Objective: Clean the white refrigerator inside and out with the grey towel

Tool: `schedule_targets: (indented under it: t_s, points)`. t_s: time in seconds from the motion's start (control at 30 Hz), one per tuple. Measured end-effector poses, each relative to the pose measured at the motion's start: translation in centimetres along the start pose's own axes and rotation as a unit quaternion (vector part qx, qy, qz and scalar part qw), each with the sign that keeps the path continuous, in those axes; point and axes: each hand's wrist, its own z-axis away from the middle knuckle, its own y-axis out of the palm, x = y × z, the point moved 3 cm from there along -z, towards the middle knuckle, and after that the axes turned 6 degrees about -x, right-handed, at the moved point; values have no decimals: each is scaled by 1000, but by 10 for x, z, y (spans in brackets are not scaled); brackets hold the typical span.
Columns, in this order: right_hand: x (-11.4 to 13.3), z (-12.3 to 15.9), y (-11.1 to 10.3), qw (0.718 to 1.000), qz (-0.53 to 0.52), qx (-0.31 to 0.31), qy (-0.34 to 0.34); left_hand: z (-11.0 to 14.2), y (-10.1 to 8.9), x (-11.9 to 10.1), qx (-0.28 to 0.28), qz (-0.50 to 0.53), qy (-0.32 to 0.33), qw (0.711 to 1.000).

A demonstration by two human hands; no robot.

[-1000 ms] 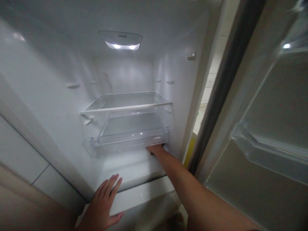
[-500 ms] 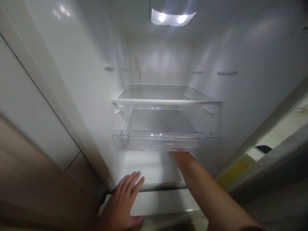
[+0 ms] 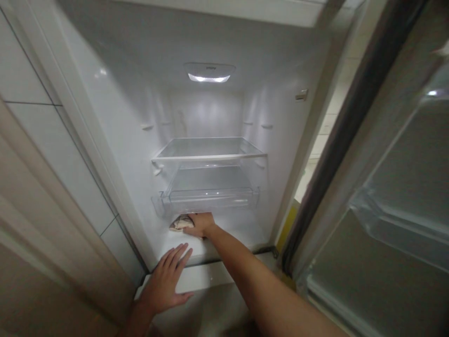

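Observation:
Inside a white refrigerator (image 3: 105, 159), my right hand (image 3: 202, 223) is closed on a folded cloth (image 3: 182, 223) with dark and pale patches. It presses the cloth against the white floor of the compartment (image 3: 242, 231), left of centre. Part of the hand lies under the clear plastic drawer (image 3: 228, 201). My left hand (image 3: 168, 278) rests with fingers spread at the lower front edge of the refrigerator (image 3: 206, 278), holding nothing.
A glass shelf with a white front rim (image 3: 210, 157) sits above the drawer. The lit lamp (image 3: 209, 77) is on the ceiling. At right stands the open door (image 3: 393, 248) with clear bins and a dark gasket (image 3: 354, 121). A tiled wall (image 3: 66, 154) borders the left.
My right hand has come out from under the drawer and moved left, with the cloth now showing. The view has pulled back, so the open door appears. My left hand stays at the front edge.

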Motion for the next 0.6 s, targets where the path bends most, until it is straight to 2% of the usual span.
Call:
schedule_targets:
  t_s: [0.17, 0.3, 0.47, 0.6]
  points:
    - [-2, 48, -11, 1000, 2, 12, 2, 0, 1, -2, -19, -9, 18, 1000]
    - [-25, 73, -23, 999, 2, 31, 33, 0, 1, -2, -26, -14, 25, 999]
    - [-66, 85, -43, 990, 17, 29, 136, 3, 6, 1, -2, -5, 21, 1000]
    - [-98, 82, -53, 977, 33, 2, 212, 5, 7, 1, -5, 5, 17, 1000]
